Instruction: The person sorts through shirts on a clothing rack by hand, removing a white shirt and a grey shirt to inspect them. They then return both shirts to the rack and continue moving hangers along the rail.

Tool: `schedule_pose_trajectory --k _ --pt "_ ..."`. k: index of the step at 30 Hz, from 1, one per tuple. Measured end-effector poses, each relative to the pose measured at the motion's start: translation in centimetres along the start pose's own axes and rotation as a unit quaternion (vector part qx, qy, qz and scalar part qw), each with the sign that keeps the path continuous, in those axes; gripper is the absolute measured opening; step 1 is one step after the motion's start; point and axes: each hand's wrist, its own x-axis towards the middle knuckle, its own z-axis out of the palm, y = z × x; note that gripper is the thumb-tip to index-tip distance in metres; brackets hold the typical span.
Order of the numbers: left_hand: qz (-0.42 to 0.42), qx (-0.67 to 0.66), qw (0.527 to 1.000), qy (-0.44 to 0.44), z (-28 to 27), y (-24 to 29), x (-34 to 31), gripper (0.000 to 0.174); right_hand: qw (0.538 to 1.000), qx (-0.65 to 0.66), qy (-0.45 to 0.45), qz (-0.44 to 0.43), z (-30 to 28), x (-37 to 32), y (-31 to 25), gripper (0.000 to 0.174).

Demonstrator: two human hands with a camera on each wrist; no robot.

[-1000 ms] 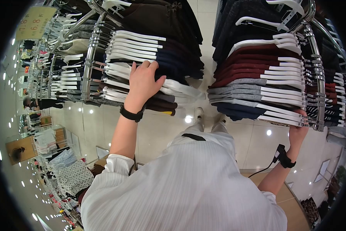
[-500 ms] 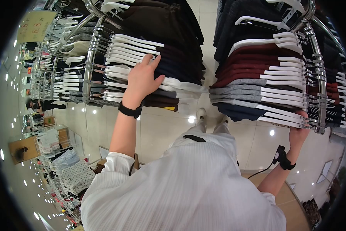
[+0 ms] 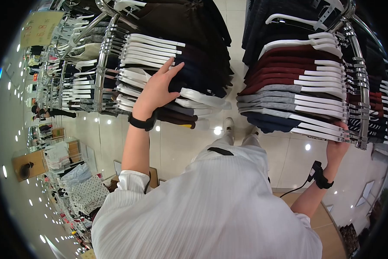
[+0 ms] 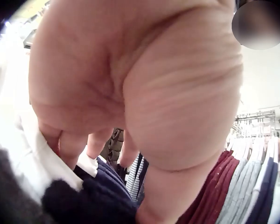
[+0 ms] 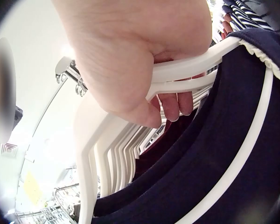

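Note:
Over the left rack's hangers, my left hand [image 3: 157,90] rests with fingers spread, fingertips near the ends of white hangers [image 3: 148,51] that carry dark navy garments [image 3: 194,71]. A loose-looking white hanger shoulder [image 3: 202,98] lies just beside its thumb. At the near end of the right rack, my right hand [image 3: 337,144] grips the white hangers of navy garments [image 3: 269,123]. The right wrist view shows the fingers curled round two white hanger arms [image 5: 186,70], with navy fabric [image 5: 214,140] below. Grey and maroon garments [image 3: 284,64] hang beyond.
Chrome rails [image 3: 102,64] run along both racks, with a tiled floor aisle [image 3: 235,47] between them. Further racks stand at far left and far right. A yellow sign [image 3: 42,29] is at upper left, and a person in dark clothes [image 3: 51,113] is at far left.
My left hand shifts slightly towards the left and its fingers spread wider over the hangers. The right hand keeps its grip, while the whole view drifts a little.

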Motion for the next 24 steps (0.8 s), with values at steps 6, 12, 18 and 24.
schedule_pose_trajectory --k 6,12,18,24 --pt "0.002 0.002 0.998 0.065 -0.1 -0.1 -0.8 0.066 1.0 -0.013 0.006 -0.018 0.0 0.2 0.4 0.023" --pt "0.01 0.007 0.988 0.151 -1.0 1.4 -4.5 0.039 0.999 -0.032 -0.005 -0.033 -0.3 0.4 1.6 0.026" --pt "0.023 0.042 0.983 0.176 0.5 3.1 -9.3 0.04 0.999 0.045 0.023 -0.002 0.7 0.1 6.0 0.036" --pt "-0.051 0.051 0.976 0.204 2.8 3.8 -13.5 0.048 0.994 -0.066 0.053 -0.064 0.3 0.7 3.9 0.039"
